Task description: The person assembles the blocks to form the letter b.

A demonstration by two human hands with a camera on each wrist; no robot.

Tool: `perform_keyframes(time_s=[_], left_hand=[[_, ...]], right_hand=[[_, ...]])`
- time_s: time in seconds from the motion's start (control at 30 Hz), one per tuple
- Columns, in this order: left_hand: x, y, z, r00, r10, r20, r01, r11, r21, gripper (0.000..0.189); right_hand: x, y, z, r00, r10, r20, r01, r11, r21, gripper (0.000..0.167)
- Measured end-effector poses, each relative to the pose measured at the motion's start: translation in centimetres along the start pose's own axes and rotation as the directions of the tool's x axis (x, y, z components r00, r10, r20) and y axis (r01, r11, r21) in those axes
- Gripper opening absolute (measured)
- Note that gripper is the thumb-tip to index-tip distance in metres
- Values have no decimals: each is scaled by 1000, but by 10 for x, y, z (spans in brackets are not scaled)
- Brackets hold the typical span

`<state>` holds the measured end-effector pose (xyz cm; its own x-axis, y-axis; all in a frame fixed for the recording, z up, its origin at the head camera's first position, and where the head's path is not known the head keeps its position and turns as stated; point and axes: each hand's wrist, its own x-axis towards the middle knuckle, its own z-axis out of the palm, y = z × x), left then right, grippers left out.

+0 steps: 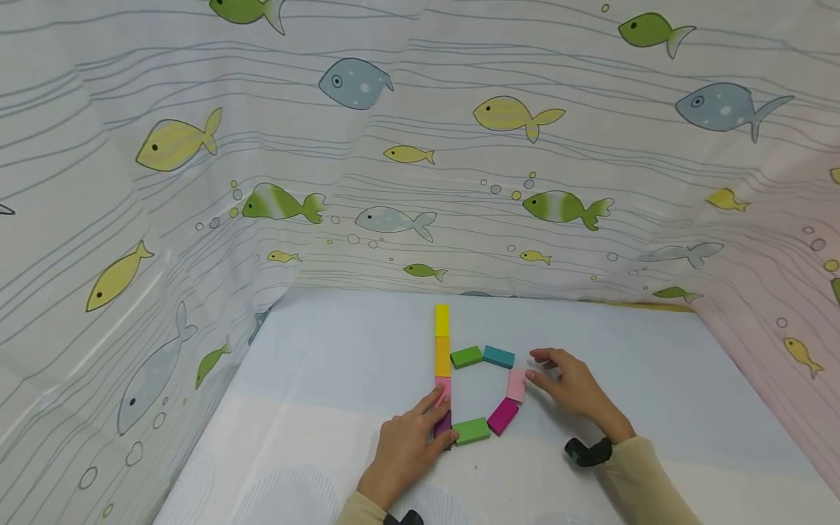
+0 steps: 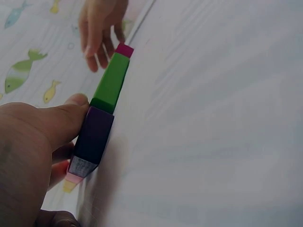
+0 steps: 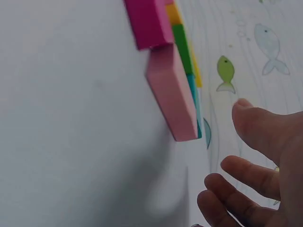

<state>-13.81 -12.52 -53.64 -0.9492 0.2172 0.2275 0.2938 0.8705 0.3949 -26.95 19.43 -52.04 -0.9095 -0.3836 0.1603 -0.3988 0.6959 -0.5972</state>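
My left hand (image 1: pixel 408 443) rests on the lower end of a straight column of blocks. Its fingers lie over a pink block (image 1: pixel 442 384) and its thumb touches beside the purple block (image 2: pixel 94 135), which the hand partly covers. Above in the column are an orange block (image 1: pixel 442 356) and a yellow block (image 1: pixel 442 320). My right hand (image 1: pixel 574 386) hovers with parted fingers, holding nothing, just right of a light pink block (image 3: pixel 171 94). That block belongs to a curve with a teal block (image 1: pixel 499 356), a magenta block (image 1: pixel 503 417) and two green blocks, upper (image 1: pixel 467 357) and lower (image 1: pixel 472 431).
The blocks lie on a white table surface (image 1: pixel 315 364). A fish-patterned curtain (image 1: pixel 459 240) stands behind the table and along both sides. Each wrist wears a black device, the right one (image 1: pixel 587 452) showing fully.
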Motion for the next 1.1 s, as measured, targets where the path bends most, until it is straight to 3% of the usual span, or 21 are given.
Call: perform_keyframes(time_s=[0.23, 0.4, 0.67, 1.1], left_hand=[[1, -1, 2, 1000, -7, 8, 7, 1000, 4, 56], [1, 0, 2, 1000, 1, 10, 0, 1000, -7, 53], [2, 1, 1, 1000, 5, -1, -5, 1000, 2, 54], [1, -1, 3, 1000, -12, 4, 12, 1000, -7, 53]], right_hand=[[38, 4, -5, 995, -2, 98, -3, 999, 52, 43], [53, 6, 0, 983, 27, 181, -42, 996, 79, 34], [58, 8, 8, 982, 26, 189, -39, 997, 67, 24], [56, 5, 12, 982, 2, 187, -17, 997, 78, 24]])
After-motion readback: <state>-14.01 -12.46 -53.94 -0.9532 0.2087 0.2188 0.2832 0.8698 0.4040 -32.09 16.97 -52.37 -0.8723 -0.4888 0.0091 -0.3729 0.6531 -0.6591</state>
